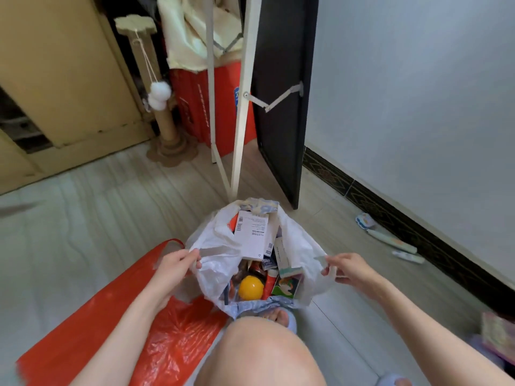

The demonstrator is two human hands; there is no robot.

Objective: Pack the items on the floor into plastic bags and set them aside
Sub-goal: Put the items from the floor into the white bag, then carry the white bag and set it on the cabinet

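Observation:
A white plastic bag point(216, 246) stands open on the floor in front of my knee. Inside it I see a white box point(252, 236), an orange ball point(250, 288), a green and orange packet point(287, 286) and several other small boxes. My left hand point(177, 263) pinches the bag's left handle. My right hand point(349, 268) pinches the right handle, and the mouth is stretched wide between them. A red plastic bag point(172, 338) lies flat on the floor under my left forearm.
Along the right skirting lie a small blue and white packet point(365, 220) and two tubes point(395, 240). A folded table point(278, 107) with white legs leans ahead, beside a red carton point(223, 112) and a scratching post point(164, 107). A pink box point(498, 335) sits at far right.

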